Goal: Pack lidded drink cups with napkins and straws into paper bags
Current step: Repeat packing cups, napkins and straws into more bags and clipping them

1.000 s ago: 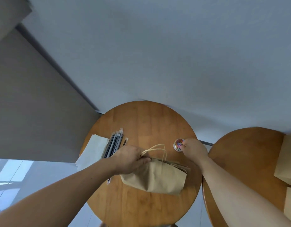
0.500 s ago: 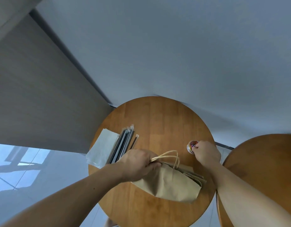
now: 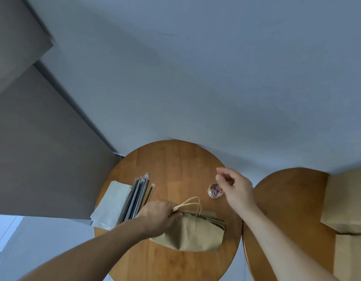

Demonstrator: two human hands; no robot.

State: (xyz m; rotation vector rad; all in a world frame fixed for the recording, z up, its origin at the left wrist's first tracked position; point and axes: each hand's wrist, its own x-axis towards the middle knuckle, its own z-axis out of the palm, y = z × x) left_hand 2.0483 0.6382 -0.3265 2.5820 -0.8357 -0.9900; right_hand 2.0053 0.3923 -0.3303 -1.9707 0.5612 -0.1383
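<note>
The left arm, bare, comes in from the 7 o'clock corner and runs toward 2 o'clock, its wrist straight. The left hand (image 3: 157, 217) lies knuckles up, fingers curled tight round the gathered mouth of the paper bag (image 3: 196, 234), just below its handles.

The right arm, also bare, enters from 5 o'clock and reaches toward 11 o'clock. The right hand (image 3: 235, 187) is raised, with the wrist bent slightly back. Its thumb and forefinger meet at the 10 o'clock end and pinch a small pinkish piece (image 3: 218, 173). The other fingers are loosely curled beneath. The two hands are well apart.
</note>
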